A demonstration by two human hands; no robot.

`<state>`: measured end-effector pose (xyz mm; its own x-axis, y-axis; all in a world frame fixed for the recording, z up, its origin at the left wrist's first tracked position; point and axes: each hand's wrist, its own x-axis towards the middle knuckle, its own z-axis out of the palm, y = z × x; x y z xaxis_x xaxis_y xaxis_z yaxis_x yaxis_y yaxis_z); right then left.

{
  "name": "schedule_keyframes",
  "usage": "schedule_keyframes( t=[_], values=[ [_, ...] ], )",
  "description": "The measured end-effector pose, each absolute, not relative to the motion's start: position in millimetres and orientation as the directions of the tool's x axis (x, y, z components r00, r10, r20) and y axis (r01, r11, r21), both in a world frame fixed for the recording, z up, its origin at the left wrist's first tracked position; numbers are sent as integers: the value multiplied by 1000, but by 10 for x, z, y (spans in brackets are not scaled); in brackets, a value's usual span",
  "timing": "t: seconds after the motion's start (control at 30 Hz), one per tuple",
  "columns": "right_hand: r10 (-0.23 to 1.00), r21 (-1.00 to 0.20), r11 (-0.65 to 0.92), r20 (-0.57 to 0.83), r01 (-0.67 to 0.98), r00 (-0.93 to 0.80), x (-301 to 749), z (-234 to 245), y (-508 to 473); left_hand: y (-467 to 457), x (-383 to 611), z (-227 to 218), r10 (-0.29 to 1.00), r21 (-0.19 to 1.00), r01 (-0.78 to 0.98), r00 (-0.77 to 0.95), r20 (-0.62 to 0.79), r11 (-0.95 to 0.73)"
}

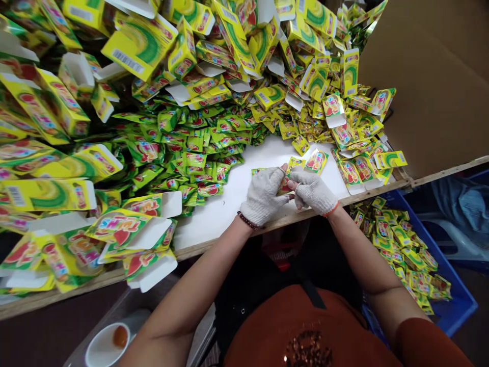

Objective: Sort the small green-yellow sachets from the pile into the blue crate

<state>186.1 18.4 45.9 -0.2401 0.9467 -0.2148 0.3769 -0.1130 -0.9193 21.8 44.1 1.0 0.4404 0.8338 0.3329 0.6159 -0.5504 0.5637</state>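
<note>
Both hands wear whitish knit gloves with bare fingertips and meet at the front edge of the white worktop. My left hand [263, 193] is closed round a small yellow-green printed carton [283, 186]; most of it is hidden by the glove, and a corner pokes out on the far side. Close beside it, my right hand [312, 192] has its fingers pinched together at the carton's near end. Whether a sachet is between those fingertips I cannot make out. Just beyond the hands lie a yellow sachet [296, 163] and a carton with a white flap [317, 161].
Green sachets [194, 158] and yellow sachets [301, 122] are heaped behind the white surface [237, 196]. Open-flapped cartons [141, 46] pile up left and back. A blue crate [454, 306] of filled-looking packets stands low right. Cardboard [428, 92] walls the right; a white cup [105, 349] is low left.
</note>
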Motion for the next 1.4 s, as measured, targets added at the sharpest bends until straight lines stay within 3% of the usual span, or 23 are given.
schedule_keyframes(
  t=[0.1,0.2,0.27,0.37,0.47,0.6,0.77,0.97,1.07,1.23,1.4],
  values=[
    [962,-839,99,-56,536,-266,1943,451,255,368,196,3,887,855,356,404,224,-378],
    [964,-802,250,157,543,-213,1964,334,246,253,161,-18,940,985,124,333,75,-123],
    [968,-843,233,249,485,-32,1934,213,197,178,129,-31,961,997,57,275,30,-47],
    [974,-924,155,201,350,101,1874,58,112,113,68,-38,970,996,69,239,38,-56],
    [989,-931,129,148,342,31,1848,24,79,120,13,-37,957,991,92,282,65,-94],
    [980,-887,197,191,419,-56,1839,90,149,199,0,-49,965,968,178,222,137,-179],
    [986,-946,166,150,277,-80,1783,69,267,260,37,-101,988,994,24,117,105,-108],
    [965,-883,263,248,390,-88,1724,107,215,166,28,-8,966,932,256,116,233,-255],
    [952,-866,300,295,400,-77,1696,149,206,172,17,65,980,960,204,84,180,-194],
    [965,-917,261,252,302,-68,1682,128,255,250,-15,93,993,999,29,115,11,-15],
    [957,-921,266,218,285,-190,1808,161,255,157,-54,71,987,986,116,123,103,-117]
  ],
)
